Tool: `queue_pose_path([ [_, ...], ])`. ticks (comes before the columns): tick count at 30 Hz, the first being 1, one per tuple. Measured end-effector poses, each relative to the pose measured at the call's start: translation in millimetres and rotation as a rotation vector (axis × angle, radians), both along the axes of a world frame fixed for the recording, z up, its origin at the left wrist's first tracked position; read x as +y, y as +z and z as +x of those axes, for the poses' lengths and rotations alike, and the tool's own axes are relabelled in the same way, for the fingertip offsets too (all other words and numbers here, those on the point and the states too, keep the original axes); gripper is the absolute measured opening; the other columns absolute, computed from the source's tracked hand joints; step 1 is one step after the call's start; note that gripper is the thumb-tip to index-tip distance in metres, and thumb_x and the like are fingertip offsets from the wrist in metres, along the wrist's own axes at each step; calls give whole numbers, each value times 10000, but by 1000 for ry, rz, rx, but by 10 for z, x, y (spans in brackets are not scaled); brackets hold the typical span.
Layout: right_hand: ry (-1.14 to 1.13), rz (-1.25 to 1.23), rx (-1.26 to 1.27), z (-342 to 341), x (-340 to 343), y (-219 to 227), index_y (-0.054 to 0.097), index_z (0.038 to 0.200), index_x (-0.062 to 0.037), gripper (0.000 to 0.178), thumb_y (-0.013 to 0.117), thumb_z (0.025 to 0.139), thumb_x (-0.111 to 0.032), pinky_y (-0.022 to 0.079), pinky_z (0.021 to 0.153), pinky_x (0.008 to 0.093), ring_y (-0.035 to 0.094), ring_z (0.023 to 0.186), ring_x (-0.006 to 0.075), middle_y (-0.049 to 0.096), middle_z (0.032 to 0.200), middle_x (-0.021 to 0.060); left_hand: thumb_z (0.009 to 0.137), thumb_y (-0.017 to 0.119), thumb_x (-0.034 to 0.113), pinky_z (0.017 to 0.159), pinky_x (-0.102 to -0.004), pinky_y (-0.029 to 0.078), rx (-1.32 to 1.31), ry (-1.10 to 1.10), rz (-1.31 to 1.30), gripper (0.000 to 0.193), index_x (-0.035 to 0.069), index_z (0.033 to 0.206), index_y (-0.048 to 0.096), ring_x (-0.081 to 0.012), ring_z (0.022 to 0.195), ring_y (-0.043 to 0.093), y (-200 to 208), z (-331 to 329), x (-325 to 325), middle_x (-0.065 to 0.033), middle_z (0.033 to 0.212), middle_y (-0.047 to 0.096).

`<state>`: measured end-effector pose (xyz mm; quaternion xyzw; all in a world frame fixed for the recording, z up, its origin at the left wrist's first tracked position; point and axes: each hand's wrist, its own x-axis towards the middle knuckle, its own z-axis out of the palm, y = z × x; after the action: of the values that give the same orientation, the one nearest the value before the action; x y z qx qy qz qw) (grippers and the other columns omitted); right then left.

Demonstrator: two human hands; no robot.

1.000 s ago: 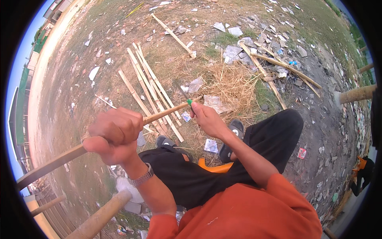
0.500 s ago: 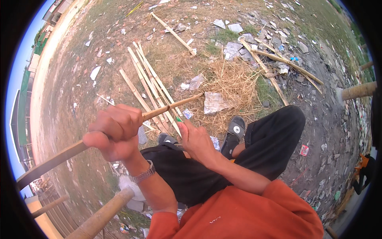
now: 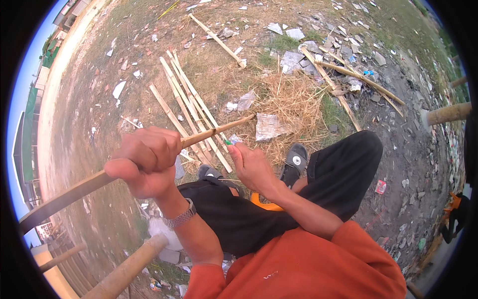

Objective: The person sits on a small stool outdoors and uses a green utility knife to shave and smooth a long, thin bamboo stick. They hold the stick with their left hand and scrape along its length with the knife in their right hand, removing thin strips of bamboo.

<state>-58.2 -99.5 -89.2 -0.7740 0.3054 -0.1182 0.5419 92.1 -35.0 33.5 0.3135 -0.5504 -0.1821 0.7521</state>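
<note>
My left hand (image 3: 147,160) is wrapped round a long split bamboo strip (image 3: 74,193), which slants from the lower left up to the middle, a dark node near its far end. My right hand (image 3: 256,167) is closed just below that far part, with a small green thing (image 3: 228,142) showing at the thumb tip; the rest of it is hidden in the fingers. Beside my right forearm, an orange curved piece (image 3: 266,203) shows over the dark trousers. Several bamboo strips (image 3: 181,107) lie side by side on the ground beyond my hands.
Dry straw (image 3: 294,102) and a crumpled sheet (image 3: 270,127) lie ahead. Crossed bamboo pieces (image 3: 343,74) rest among rubble at the far right. A thick bamboo pole (image 3: 127,266) stands close at lower left, another pole (image 3: 448,113) at right. My sandalled foot (image 3: 297,159) is on the ground.
My right hand has shifted slightly right and up, with the green thing. More of the orange piece shows beside the forearm. My left hand and the strip have moved only slightly.
</note>
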Motion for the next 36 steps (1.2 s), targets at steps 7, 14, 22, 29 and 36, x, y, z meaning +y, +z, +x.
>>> queue_pose_path([
  [7, 10, -35, 65, 85, -166, -284, 567, 841, 18, 429, 360, 977, -332, 423, 598, 537, 545, 638, 475, 554, 641, 284, 955, 321, 524, 338, -248, 138, 87, 28, 30, 582, 121, 539, 262, -74, 334, 147, -38, 80, 89, 35, 407, 225],
  [14, -66, -21, 82, 40, -60, -511, 577, 880, 24, 446, 351, 977, -348, 429, 616, 528, 560, 678, 479, 560, 645, 285, 948, 322, 540, 350, -250, 135, 78, 38, 59, 587, 124, 540, 255, -75, 336, 152, -8, -3, 72, 34, 413, 231],
  [22, -81, -25, 134, 84, -106, -768, 579, 863, 34, 479, 332, 981, -360, 417, 669, 530, 549, 722, 487, 565, 712, 301, 945, 325, 547, 356, -253, 134, 111, 30, 55, 581, 129, 547, 258, -76, 343, 152, -46, 11, 50, 37, 418, 229],
  [29, -71, 39, 43, 68, -68, -649, 596, 863, 37, 505, 321, 979, -370, 428, 711, 531, 560, 755, 491, 589, 750, 302, 960, 291, 532, 371, -252, 126, 62, 84, 81, 549, 157, 561, 253, -69, 349, 121, -45, 38, 67, 55, 426, 196],
  [36, -94, -56, 131, 135, -220, -936, 626, 866, 17, 503, 328, 973, -373, 452, 702, 540, 566, 745, 499, 597, 756, 300, 962, 287, 528, 377, -251, 132, 105, 109, 79, 544, 157, 565, 257, -67, 352, 126, -26, 48, 76, 54, 426, 198],
])
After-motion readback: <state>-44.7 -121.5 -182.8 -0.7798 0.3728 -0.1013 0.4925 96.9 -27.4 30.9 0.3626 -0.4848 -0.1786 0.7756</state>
